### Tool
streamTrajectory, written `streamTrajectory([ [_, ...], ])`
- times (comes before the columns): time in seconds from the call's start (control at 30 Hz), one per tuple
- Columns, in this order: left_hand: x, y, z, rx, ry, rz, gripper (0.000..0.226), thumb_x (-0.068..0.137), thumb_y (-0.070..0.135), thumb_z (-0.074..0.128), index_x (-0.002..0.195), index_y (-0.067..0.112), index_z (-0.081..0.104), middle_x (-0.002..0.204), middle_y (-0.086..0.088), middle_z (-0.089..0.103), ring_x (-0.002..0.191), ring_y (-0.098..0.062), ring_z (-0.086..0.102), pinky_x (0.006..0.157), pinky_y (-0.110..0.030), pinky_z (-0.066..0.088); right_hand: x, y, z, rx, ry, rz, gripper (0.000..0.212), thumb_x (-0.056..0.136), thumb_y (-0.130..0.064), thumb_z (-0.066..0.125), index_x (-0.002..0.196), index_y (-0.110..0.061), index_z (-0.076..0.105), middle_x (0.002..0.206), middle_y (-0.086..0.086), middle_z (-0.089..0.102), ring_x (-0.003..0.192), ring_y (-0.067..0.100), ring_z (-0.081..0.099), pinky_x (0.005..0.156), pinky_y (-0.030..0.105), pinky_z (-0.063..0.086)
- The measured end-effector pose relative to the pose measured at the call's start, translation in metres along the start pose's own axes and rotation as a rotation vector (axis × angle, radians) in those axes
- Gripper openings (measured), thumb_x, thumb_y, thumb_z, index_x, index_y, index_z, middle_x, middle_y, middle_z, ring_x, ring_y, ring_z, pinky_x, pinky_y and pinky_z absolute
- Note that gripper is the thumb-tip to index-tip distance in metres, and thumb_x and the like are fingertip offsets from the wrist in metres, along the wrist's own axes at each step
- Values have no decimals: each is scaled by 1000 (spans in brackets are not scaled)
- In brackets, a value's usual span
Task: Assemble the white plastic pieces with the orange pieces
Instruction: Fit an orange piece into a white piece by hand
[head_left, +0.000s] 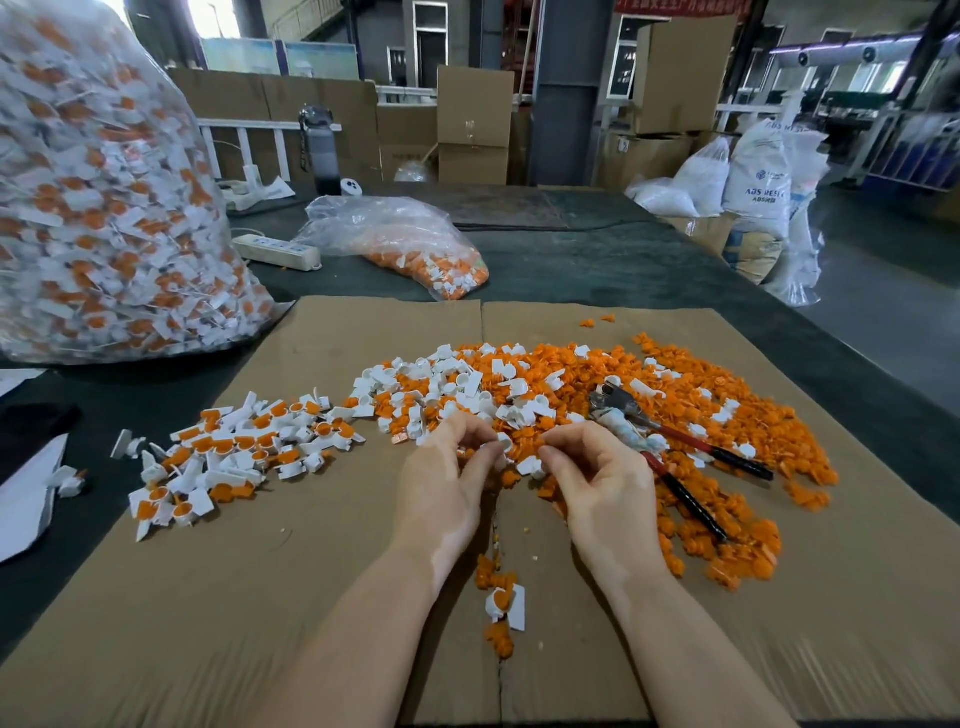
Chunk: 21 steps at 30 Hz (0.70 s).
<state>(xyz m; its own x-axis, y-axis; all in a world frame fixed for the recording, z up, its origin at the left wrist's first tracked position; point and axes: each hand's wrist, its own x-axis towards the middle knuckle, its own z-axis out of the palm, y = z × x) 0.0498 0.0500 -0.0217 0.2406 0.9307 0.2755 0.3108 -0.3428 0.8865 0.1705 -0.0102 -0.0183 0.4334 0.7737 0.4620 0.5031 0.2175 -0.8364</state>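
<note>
Both hands, left and right, pinch small white pieces over the pile.

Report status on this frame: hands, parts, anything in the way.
Left hand and right hand each pinching small parts over the loose pile. Finished pieces heaped left. Pliers lying beside right hand, not blocking.

Both hands (fingers curled) pinch white pieces.
</note>
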Motion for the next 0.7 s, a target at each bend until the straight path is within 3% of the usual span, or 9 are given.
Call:
streamTrajectory([
  [0.13,-3,4,-1,-98,-7,-2,18,88,14,64,87,31,57,81,13,63,73,1,63,66,-12,48,1,1,1,-7,-14,5,17,84,-2,64,82,-18,68,75,-12,66,76,-1,61,67,8,46],
  [0.33,-2,5,-7,-176,-40,-27,19,82,9,69,99,17,64,80,7,61,68,1,58,61,-6,43,-1,4,5,-105,-61,10,10,86,-10,64,87,-20,66,75,-16,63,78,-6,60,66,7,45],
  [0.5,-3,7,-8,-186,-50,-40,11,83,13,70,92,19,66,83,1,67,75,-5,61,63,-6,44,-4,2,6,-220,-29,-77,3,86,-16,65,84,-18,65,69,-13,61,69,4,59,61,16,48],
  [0.6,-4,8,-9,-201,-64,-39,12,82,13,70,81,24,66,79,2,67,70,-4,61,61,-7,44,-5,1,6,-324,-9,-145,6,85,-16,66,80,-14,64,64,-8,59,59,7,54,64,33,50],
  [0.7,-4,8,-8,-164,-84,-31,11,82,14,70,81,25,67,78,6,67,72,-3,62,64,-8,46,-6,-1,7,-397,25,-206,11,82,-13,70,73,-12,63,57,-6,56,52,10,50,59,36,49],
])
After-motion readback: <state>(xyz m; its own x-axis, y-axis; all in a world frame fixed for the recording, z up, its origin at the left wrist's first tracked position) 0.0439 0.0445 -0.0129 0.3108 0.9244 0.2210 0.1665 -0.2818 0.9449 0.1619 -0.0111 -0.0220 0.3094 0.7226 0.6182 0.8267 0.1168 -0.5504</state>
